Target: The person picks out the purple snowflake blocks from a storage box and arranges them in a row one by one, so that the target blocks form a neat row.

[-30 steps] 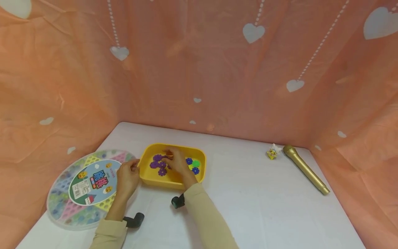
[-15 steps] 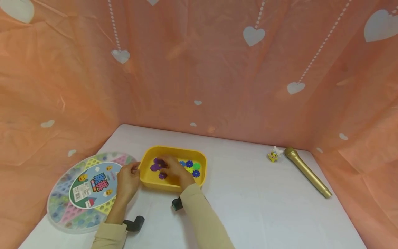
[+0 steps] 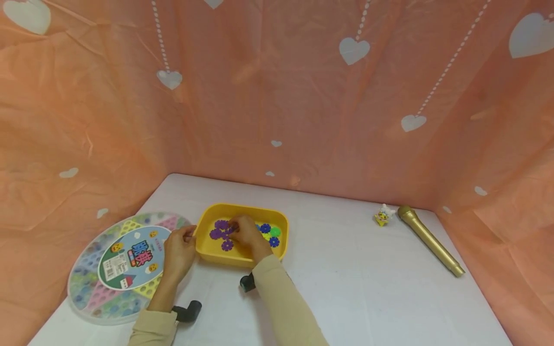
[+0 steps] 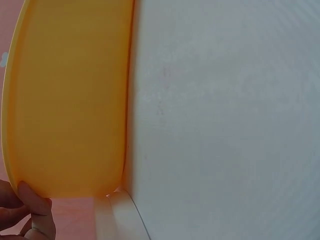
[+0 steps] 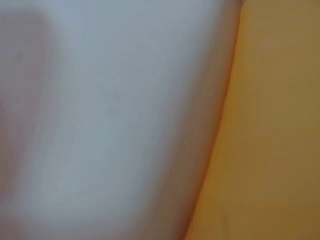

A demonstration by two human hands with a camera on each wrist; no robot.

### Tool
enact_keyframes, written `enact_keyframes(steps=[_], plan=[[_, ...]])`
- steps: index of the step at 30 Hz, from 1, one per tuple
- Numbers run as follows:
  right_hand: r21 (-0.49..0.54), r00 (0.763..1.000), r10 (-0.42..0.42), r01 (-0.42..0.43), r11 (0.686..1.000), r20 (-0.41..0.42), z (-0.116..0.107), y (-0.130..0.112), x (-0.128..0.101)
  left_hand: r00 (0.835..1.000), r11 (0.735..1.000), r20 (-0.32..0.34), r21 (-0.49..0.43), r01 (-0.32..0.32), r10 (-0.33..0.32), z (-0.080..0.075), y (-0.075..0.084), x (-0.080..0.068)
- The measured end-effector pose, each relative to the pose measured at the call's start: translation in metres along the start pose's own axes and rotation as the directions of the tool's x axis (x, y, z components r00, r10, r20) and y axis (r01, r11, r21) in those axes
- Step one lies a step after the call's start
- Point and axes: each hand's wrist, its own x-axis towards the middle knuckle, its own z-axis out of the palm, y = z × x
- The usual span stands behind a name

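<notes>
**A:** Head view, lower middle of the frame: what is that in front of you?

**B:** A yellow tray (image 3: 207, 251), rectangular with rounded corners and a low wall, sitting on the white table (image 3: 346, 288). Inside lie flat plastic flower pieces (image 3: 221, 234): purple ones at the tray's left, blue and green ones at its right.

**A:** And your left hand?

**B:** My left hand (image 3: 179, 252) is at the tray's left end, fingers curled against the rim. In the left wrist view only my fingertips (image 4: 31, 200) show, low in the left corner, right against the tray's yellow wall (image 4: 70, 100). I cannot tell whether I am truly gripping the rim or just touching it.

**A:** Your right hand?

**B:** My right hand (image 3: 246, 233) is down inside the tray, fingers bent over the purple pieces at its middle. Whether they pinch one I cannot tell. The right wrist view is only a blur of white and yellow.

**A:** What else is in the shot?

**B:** A round game board (image 3: 112, 264) at lower left, just beside my left hand; a gold microphone (image 3: 428, 239) and a small figure (image 3: 383, 215) at right, well apart from the tray.
</notes>
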Motion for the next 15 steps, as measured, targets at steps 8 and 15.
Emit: enact_keyframes(steps=[8,15], plan=[[-0.014,0.999,0.027,-0.027,1.0,-0.033,-0.0026,-0.0008,0.0012,1.0,1.0,-0.004,0.002,0.008,-0.008,0.0006,0.0001,0.0005],[0.041,0.995,0.089,-0.088,0.995,-0.032,-0.0037,-0.0016,-0.0015,1.0,1.0,0.017,-0.009,0.026,-0.026,0.0,0.001,0.0003]])
